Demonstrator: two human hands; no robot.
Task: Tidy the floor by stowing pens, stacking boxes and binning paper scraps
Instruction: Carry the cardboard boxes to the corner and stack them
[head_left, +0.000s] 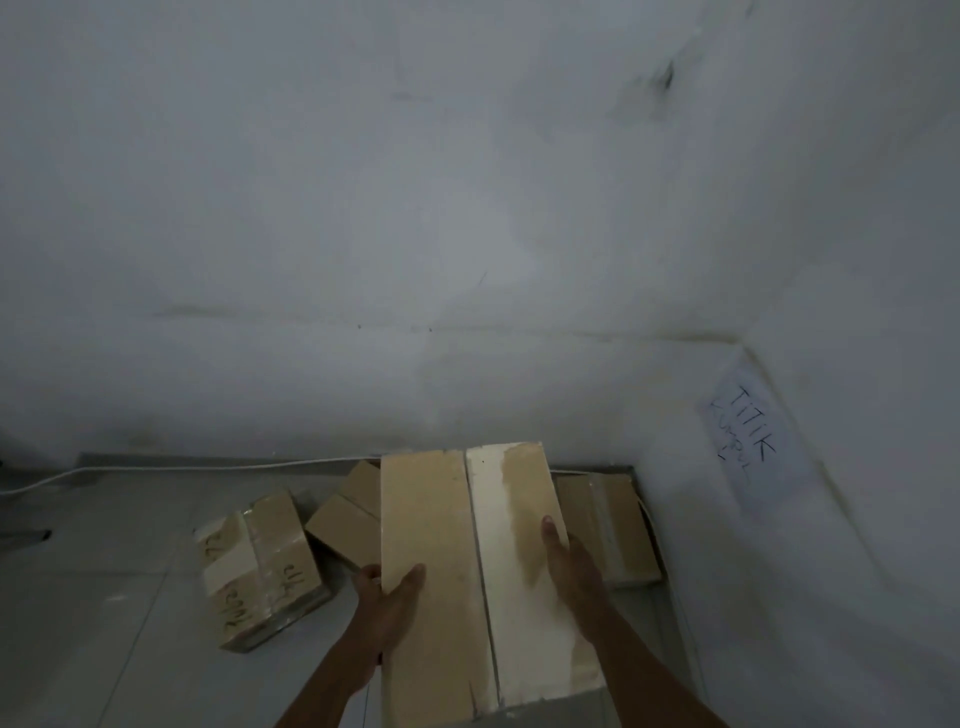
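Holding long tan cardboard box with white taped seam (457, 545) above grey tiled floor (104, 597); gripping left edge with left hand (387, 592), thumb on top; clasping right edge with right hand (569, 566).

Tiled floor (104, 597) with three cardboard boxes (260, 566), cable (156, 465).

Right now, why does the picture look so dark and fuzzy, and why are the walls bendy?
Head view: the light is dim, so the cardboard box between the left hand and right hand looks soft and grainy; the wide lens bows the wall and its corner; the top word on the paper sign is readable.
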